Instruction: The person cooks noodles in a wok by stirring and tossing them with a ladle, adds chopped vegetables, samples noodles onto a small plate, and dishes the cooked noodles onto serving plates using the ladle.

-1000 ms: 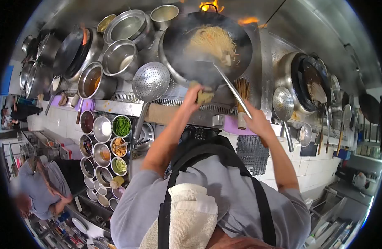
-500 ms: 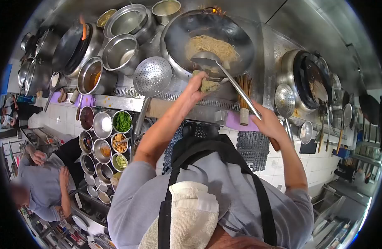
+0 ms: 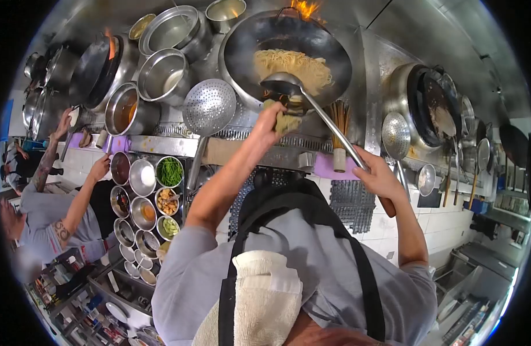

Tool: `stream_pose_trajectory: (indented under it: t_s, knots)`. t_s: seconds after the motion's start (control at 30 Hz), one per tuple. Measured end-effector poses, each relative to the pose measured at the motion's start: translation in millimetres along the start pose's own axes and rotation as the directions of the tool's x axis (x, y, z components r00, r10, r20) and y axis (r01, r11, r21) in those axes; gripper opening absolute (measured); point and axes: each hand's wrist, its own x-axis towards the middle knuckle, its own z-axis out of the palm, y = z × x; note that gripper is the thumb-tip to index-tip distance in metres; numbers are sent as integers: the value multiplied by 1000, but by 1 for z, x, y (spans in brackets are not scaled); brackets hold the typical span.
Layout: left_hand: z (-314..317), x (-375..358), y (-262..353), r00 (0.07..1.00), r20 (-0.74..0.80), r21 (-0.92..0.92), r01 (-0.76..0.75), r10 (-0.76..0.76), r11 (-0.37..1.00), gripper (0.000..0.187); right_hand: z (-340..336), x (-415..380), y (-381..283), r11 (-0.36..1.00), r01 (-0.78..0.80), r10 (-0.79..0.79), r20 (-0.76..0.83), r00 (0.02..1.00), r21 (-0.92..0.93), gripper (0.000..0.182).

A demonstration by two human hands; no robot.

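Observation:
A dark wok (image 3: 238, 52) sits on the burner, tilted toward the far side, with pale noodles (image 3: 294, 66) in it. My left hand (image 3: 268, 124) is closed at the wok's near edge over a folded yellowish cloth (image 3: 287, 122); the cloth and fingers cover the wok's near handle. My right hand (image 3: 381, 176) is wrapped around the long shaft of a steel ladle (image 3: 332, 120). The ladle's bowl rests over the near side of the wok, in front of the noodles. Its wooden end sticks out below my right hand.
Flames (image 3: 305, 8) rise behind the wok. A bamboo brush (image 3: 339, 160) lies at the stove's front edge on a purple cloth. Left are a perforated strainer (image 3: 209, 106), a pot of brown liquid (image 3: 124, 95) and several ingredient bowls (image 3: 169, 171). A co-worker (image 3: 52, 216) reaches toward the left burner.
The wok has tipped and the noodles have shifted slightly up its far side. Flames behind it are larger. The co-worker at left has turned to the stove, arms stretched out.

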Motion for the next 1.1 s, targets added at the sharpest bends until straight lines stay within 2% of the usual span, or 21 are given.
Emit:
stream_pose_trajectory:
  t_s: [0.07,0.1,0.2,0.3,0.4,0.43,0.47,0.5,0.53,0.57,0.67,0.7,0.8,0.9,0.93,1.0,1.03,1.07,1.1]
  knots:
    - [-9,29,3,1000,-2,-52,16,-16,999,40,6,14,0,982,24,-36,-57,998,-187,62]
    - [-18,31,-3,1000,14,-3,-18,18,1000,40,12,23,2,961,30,-56,-86,995,-275,62]
    - [-55,16,-36,994,45,143,-102,97,984,41,44,65,43,946,-120,44,-247,968,-300,62]
    - [-89,-21,-74,998,22,187,-67,64,980,39,53,58,18,942,-196,122,-267,956,-271,62]
    - [-68,-36,-57,996,31,189,-93,88,978,40,65,33,25,977,-15,-56,-328,943,-212,64]
    - [-64,-19,-46,992,40,147,-126,121,981,39,66,24,15,991,-125,105,-275,956,-56,64]
    - [-47,-14,-23,999,-2,177,-39,39,983,37,72,15,12,993,-99,79,-279,957,-58,64]
    - [-43,6,-12,999,23,122,-51,48,991,36,74,9,10,996,-67,46,-292,955,-65,64]
    - [-24,9,5,996,-16,106,-85,88,991,37,76,4,6,996,-33,8,-308,952,-78,63]
    - [-32,34,15,999,34,51,3,-5,999,36,77,-3,-3,995,-75,53,-294,954,-62,62]
    - [-30,54,18,995,94,-29,-27,29,999,34,91,-12,-12,991,-108,127,-299,946,79,63]
    - [-37,66,13,993,93,-31,-67,69,997,32,95,-15,-13,985,-153,169,-294,941,76,63]
    - [-38,77,16,992,99,-49,-79,83,996,27,109,-19,3,990,-90,122,-352,928,107,63]
    - [-36,79,16,986,101,20,-132,129,991,30,120,-17,16,991,-28,81,-411,908,132,62]
    - [-38,73,15,979,72,158,-201,191,967,31,124,-18,17,991,4,55,-441,896,131,61]
    - [-44,53,16,942,44,421,-319,333,849,35,119,-24,3,944,-138,249,-368,896,301,58]
    - [-56,32,13,854,82,714,-410,514,567,47,116,-24,-4,902,-209,338,-317,886,377,57]
    - [-72,4,9,740,185,900,-392,647,192,59,115,-23,-5,862,-164,338,-302,891,480,55]
    - [-83,-26,2,716,190,959,-281,672,29,73,115,-21,-5,807,-119,336,-285,898,578,53]
